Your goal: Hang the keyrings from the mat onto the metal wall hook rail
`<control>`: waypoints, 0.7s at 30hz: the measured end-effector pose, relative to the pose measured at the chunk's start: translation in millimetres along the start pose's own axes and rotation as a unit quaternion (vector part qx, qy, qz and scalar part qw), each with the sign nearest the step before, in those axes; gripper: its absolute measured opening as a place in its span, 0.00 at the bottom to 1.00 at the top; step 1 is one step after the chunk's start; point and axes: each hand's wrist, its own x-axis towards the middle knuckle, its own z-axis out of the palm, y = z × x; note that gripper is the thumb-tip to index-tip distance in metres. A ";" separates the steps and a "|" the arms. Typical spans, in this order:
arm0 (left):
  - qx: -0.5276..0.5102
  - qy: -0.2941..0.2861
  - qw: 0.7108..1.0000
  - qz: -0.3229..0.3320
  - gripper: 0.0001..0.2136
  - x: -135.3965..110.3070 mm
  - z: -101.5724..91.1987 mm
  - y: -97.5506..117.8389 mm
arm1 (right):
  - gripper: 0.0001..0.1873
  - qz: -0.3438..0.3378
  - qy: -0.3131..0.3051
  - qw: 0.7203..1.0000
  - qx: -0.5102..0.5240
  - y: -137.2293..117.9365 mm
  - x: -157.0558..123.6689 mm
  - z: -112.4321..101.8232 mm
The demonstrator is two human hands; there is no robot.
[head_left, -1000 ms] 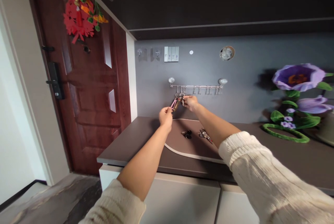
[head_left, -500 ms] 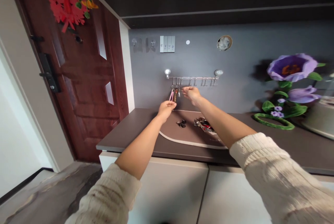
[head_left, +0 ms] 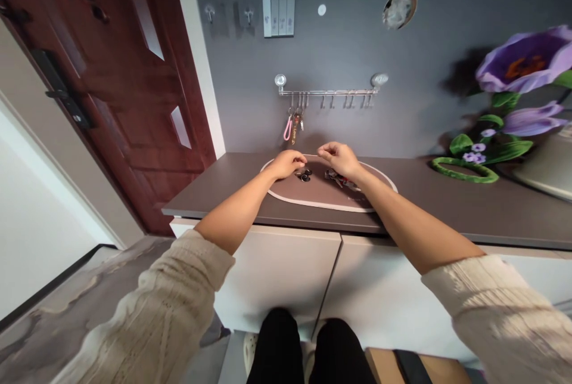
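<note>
My left hand [head_left: 289, 163] hovers over the left part of a brown oval mat [head_left: 308, 206], fingers loosely bent and apart, with nothing visible in them. Just by its fingertips lies a small set of dark keys with a ring [head_left: 305, 176]. My right hand [head_left: 340, 158] is above a larger bunch of keys [head_left: 334, 177], which it partly covers; its fingers are curled loosely and hold nothing I can see. Behind, a pink strap [head_left: 288, 129], a brown lettered strap [head_left: 295, 127] and small keys [head_left: 302, 123] hang from a hook rail [head_left: 313, 93].
Purple plush flowers [head_left: 521, 65] and a pale lampshade [head_left: 547, 160] stand at the right of the counter [head_left: 201, 190]. A dark red door [head_left: 129, 104] is on the left. White cabinet doors [head_left: 277, 265] are below, with a cardboard box [head_left: 384, 366] on the floor.
Both hands have come down from the hanging straps and keys to just above the mat. My left hand has let go of the pink strap. The view has tilted downward.
</note>
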 end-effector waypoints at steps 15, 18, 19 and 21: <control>0.085 -0.060 0.991 0.083 0.06 3.7 3.3 -12.0 | 0.04 -0.050 -0.096 0.980 -0.166 11.4 3.2 10.7; 0.082 -0.051 0.994 0.050 0.04 3.1 2.6 -7.3 | 0.05 -0.069 -0.101 0.972 -0.201 10.5 4.3 11.5; 0.083 -0.050 0.995 0.035 0.04 2.9 2.3 -5.2 | 0.05 -0.074 -0.103 0.969 -0.212 9.8 4.4 11.7; 0.095 -0.046 0.994 0.015 0.04 2.5 1.7 -0.9 | 0.06 -0.083 -0.106 0.964 -0.227 8.8 4.6 12.1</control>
